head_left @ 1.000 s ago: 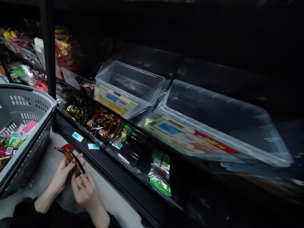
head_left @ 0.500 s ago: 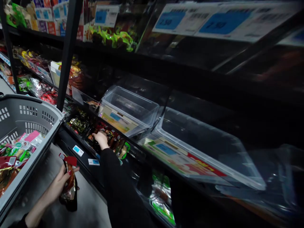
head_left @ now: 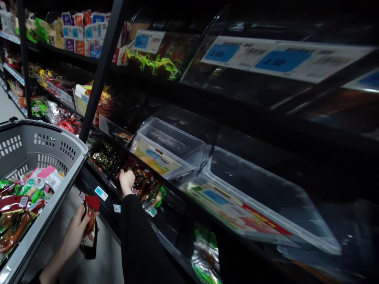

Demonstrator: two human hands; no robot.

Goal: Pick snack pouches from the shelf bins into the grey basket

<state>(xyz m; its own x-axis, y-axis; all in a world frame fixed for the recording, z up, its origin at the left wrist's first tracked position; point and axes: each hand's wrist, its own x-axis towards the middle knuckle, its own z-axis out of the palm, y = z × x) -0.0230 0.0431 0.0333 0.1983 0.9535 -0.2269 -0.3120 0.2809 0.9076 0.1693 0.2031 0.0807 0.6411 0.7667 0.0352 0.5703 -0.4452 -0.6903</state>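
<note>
My left hand point(head_left: 77, 228) is closed round a packet of brown meat point(head_left: 89, 227) with a red top and dark lower end, held in front of the shelf. Farther in, my right hand point(head_left: 127, 180) reaches down among similar meat packets point(head_left: 145, 182) in a low black shelf bin. Its fingers are curled, and what they grip is hidden. To the left, a grey shopping basket point(head_left: 55, 146) holds several packets, among them a large brown meat packet point(head_left: 14, 232) with a red top.
Clear plastic bins point(head_left: 174, 138) stand on the shelf above the meat packets. A dark shelf post point(head_left: 100, 75) slants up behind the basket. Price tags point(head_left: 101, 193) line the shelf's front edge. A green and silver packet point(head_left: 205, 252) lies low down.
The view has shifted, so the shelves and basket sit lower and farther right. My right hand stays in the bin, its fingers now more curled. My left hand keeps hold of its packet.
</note>
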